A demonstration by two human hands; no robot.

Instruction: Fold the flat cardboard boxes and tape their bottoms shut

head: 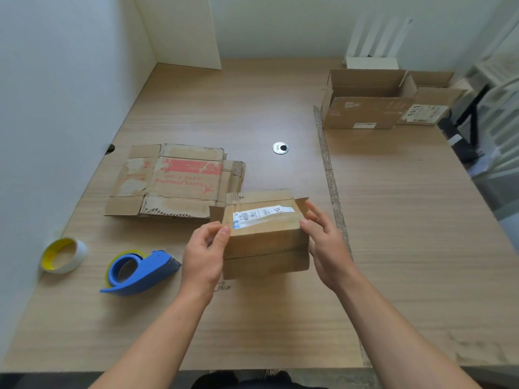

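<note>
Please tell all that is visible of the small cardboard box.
The small cardboard box is brown, worn corrugated card, folded up, with a taped white shipping label on top and flaps sticking out at both far corners. The left hand pinches its left edge; the right hand rests against its right side.

Tape dispenser (140,272) and flat boxes (174,181) crowd the left.
</note>
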